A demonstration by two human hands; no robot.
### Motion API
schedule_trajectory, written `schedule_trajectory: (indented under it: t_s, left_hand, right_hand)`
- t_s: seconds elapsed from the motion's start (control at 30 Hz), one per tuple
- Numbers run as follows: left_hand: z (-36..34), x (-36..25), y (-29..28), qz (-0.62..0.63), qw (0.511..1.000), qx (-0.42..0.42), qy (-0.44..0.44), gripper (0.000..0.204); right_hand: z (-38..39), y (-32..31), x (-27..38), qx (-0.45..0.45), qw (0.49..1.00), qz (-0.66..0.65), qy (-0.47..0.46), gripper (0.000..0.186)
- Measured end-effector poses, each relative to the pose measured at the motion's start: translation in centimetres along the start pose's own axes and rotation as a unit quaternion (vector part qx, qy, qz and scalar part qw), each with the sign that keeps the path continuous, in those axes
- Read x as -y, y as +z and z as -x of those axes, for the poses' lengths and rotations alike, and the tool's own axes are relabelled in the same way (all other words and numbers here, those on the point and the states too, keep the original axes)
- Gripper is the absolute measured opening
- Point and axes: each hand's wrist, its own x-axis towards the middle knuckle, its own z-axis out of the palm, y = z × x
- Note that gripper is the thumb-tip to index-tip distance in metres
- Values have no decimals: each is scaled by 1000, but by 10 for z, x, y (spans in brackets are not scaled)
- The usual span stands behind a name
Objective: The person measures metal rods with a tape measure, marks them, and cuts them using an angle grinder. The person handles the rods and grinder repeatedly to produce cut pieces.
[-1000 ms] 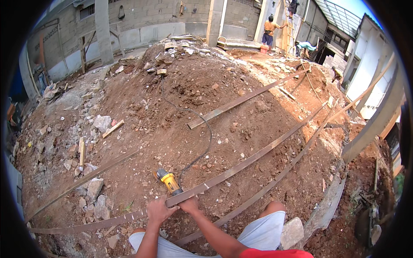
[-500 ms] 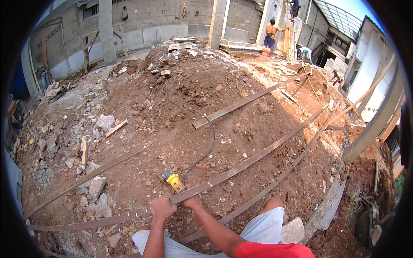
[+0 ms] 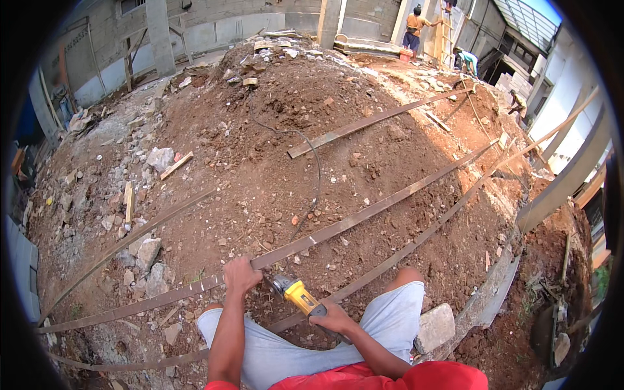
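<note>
The left hand (image 3: pixel 241 275) is curled over a long, flat metal bar (image 3: pixel 302 245), brown and rusty-looking, with short white marks across it. The right hand (image 3: pixel 333 320) is wrapped around the rear end of a grinder (image 3: pixel 303 298), a stubby yellow and black tool. It sits on the near side of the bar, over the gap between the knees, its dark head aimed left, close to the left hand; whether its disc touches the bar, I cannot tell.

The bar crosses a rounded mound of reddish, crumbly soil (image 3: pixel 260 175) studded with stone chips. A second narrow bar (image 3: pixel 390 257) runs nearer the body, and a smooth black cord (image 3: pixel 318 170) snakes down the slope. Rough, angular rocks (image 3: pixel 148 252) lie to the left; a pale, blocky stone (image 3: pixel 435 328) rests beside the right knee. Far back, an orange-red bucket (image 3: pixel 406 55) stands near a worker (image 3: pixel 414 29); its contents are too small to tell.
</note>
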Motion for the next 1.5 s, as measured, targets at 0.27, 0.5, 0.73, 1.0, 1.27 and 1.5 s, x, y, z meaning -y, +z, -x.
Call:
schedule_trajectory:
  t_s: [0.27,0.5,0.73,1.0,1.27,1.5]
  left_hand:
    - [15,9,-18,3,999,-8,-43,38]
    - [-2,-8,-6,-8,1000,11,-28,40]
    - [3,12,-2,8,1000,27,-10,38]
    - [76,-125,-33,415,884,129,171,66]
    - [137,-182,36,450,852,229,140,66]
    - [133,-179,46,456,866,150,141,58]
  right_hand:
    - [64,-18,51,32,993,-110,21,62]
    - [94,-44,49,7,941,-337,-27,66]
    - [96,-73,68,-27,846,-514,-135,69]
    - [66,-135,67,-239,753,-589,-169,33]
    - [32,-123,34,-260,710,-643,-124,32]
    - [27,-134,57,-235,729,-626,-145,37]
